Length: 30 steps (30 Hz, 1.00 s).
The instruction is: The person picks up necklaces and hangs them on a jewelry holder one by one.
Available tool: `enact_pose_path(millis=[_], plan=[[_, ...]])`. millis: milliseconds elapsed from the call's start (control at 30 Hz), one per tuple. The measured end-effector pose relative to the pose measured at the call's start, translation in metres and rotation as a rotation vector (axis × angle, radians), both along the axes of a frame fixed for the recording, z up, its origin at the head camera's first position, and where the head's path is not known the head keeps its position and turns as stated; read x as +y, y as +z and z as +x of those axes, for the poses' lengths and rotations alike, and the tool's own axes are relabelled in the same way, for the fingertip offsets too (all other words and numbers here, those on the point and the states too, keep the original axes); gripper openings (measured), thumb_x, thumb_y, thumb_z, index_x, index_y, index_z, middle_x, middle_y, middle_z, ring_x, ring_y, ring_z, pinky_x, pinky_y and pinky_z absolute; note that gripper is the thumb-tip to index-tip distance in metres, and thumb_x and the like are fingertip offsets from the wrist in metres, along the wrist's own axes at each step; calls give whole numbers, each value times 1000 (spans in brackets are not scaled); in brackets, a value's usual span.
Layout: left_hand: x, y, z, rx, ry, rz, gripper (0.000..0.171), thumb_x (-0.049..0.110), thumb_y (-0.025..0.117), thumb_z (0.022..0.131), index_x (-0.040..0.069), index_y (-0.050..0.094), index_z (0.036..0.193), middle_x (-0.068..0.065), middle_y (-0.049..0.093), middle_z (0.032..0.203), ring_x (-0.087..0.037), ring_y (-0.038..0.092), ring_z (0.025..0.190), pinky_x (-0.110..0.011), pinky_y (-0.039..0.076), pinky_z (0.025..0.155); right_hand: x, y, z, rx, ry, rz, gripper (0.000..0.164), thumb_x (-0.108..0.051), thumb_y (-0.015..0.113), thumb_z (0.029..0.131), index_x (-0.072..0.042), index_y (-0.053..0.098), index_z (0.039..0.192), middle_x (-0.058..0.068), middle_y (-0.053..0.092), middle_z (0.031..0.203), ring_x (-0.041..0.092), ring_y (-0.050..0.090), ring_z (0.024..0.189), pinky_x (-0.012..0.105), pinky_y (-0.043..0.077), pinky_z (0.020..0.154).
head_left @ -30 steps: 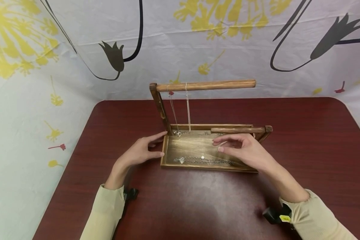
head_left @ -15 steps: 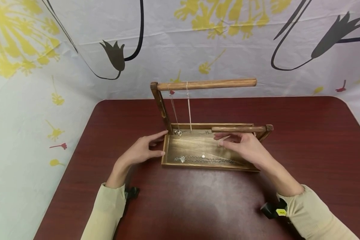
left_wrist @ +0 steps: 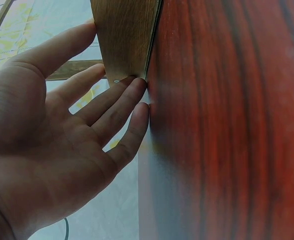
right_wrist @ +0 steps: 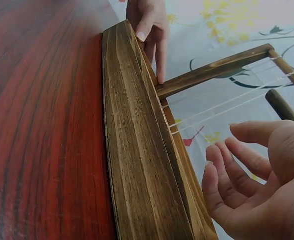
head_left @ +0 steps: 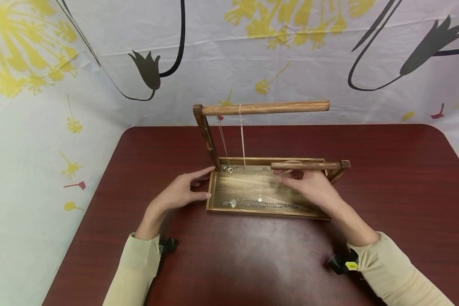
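A wooden jewelry stand has a shallow tray [head_left: 241,187], a tall bar [head_left: 290,106] and a shorter, lower bar [head_left: 310,165]. My left hand [head_left: 179,191] touches the tray's left end with outstretched fingers, thumb near the front corner. My right hand [head_left: 315,189] is over the tray's right part, its fingertips partly hidden under the lower bar. In the right wrist view its fingers are loosely bent, thumb and index apart, and I see nothing between them. Two thin chain necklaces [head_left: 242,136] hang from the tall bar. A silver chain necklace [head_left: 267,205] lies along the tray's front.
The stand rests on a dark red wood-grain table [head_left: 252,255]. Behind it hangs a white cloth [head_left: 214,51] printed with yellow and grey flowers. A small flower-shaped charm [head_left: 265,169] lies near the tray's back edge, and another flower charm [head_left: 230,169] is by the left upright.
My right hand has moved slightly away from me, and its fingertips have passed beneath the lower bar. The left hand stays at the tray's left end.
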<state>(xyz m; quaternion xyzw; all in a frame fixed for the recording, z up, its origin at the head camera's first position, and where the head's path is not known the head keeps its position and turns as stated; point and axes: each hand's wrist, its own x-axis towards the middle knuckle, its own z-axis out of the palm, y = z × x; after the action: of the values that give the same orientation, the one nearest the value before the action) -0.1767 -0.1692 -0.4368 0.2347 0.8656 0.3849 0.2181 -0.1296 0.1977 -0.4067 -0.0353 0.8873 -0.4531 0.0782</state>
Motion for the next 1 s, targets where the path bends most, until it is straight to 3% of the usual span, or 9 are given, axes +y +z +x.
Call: enact_pose_path(millis=[167, 333, 433, 500, 567, 600, 800, 1000], plan=[[0, 0, 0, -4, 0, 9, 76, 22, 77, 89, 27, 38, 155, -6, 52, 146, -23, 51, 132, -46, 44, 105, 0, 0, -2, 24, -14, 32, 55, -38, 76, 88, -8, 58, 130, 19, 60, 131, 36, 56, 121, 55, 39, 105], [0, 0, 0, -3, 3, 8, 76, 22, 77, 89, 26, 38, 155, -7, 52, 146, -24, 51, 132, -46, 45, 104, 0, 1, -3, 2, -23, 76, 57, -43, 73, 89, -5, 58, 128, 19, 62, 124, 32, 57, 106, 53, 43, 101], [0, 0, 0, -2, 3, 7, 76, 22, 77, 89, 26, 38, 155, -7, 52, 145, -24, 51, 131, -46, 45, 104, -1, 1, -5, 2, -18, 66, 44, -41, 73, 89, -8, 66, 117, 12, 68, 100, 23, 58, 84, 42, 51, 81], [0, 0, 0, -2, 4, 6, 76, 22, 77, 89, 26, 38, 155, -7, 53, 145, -24, 51, 131, -46, 44, 104, -3, -1, -8, 24, 9, 19, 34, -34, 74, 90, -11, 70, 115, 9, 71, 90, 21, 59, 74, 33, 49, 63], [1, 0, 0, 1, 2, 2, 76, 22, 77, 89, 26, 38, 155, -7, 53, 145, -24, 51, 131, -46, 44, 104, -3, -3, -9, 35, 19, 1, 31, -32, 75, 90, -12, 72, 114, 7, 71, 81, 18, 57, 64, 29, 43, 54], [1, 0, 0, 2, 2, 1, 76, 22, 77, 89, 26, 38, 155, -7, 53, 145, -24, 52, 131, -46, 44, 104, -3, -4, -9, 45, 26, -8, 30, -29, 75, 90, -13, 73, 115, 6, 72, 81, 17, 57, 64, 29, 43, 54], [2, 1, 0, 3, -1, 0, 76, 21, 77, 89, 26, 38, 155, -7, 53, 144, -24, 52, 130, -45, 45, 104, -3, -11, -11, 108, 15, 16, 28, -27, 75, 90, -13, 74, 114, 2, 72, 87, 19, 62, 85, 32, 45, 82], [1, 1, 1, 1, 5, 5, 76, 20, 77, 89, 25, 38, 155, -7, 53, 145, -24, 52, 131, -45, 45, 104, -4, -15, -13, 116, 29, 10, 28, -24, 74, 91, -13, 74, 116, 1, 74, 81, 16, 66, 81, 29, 47, 76]])
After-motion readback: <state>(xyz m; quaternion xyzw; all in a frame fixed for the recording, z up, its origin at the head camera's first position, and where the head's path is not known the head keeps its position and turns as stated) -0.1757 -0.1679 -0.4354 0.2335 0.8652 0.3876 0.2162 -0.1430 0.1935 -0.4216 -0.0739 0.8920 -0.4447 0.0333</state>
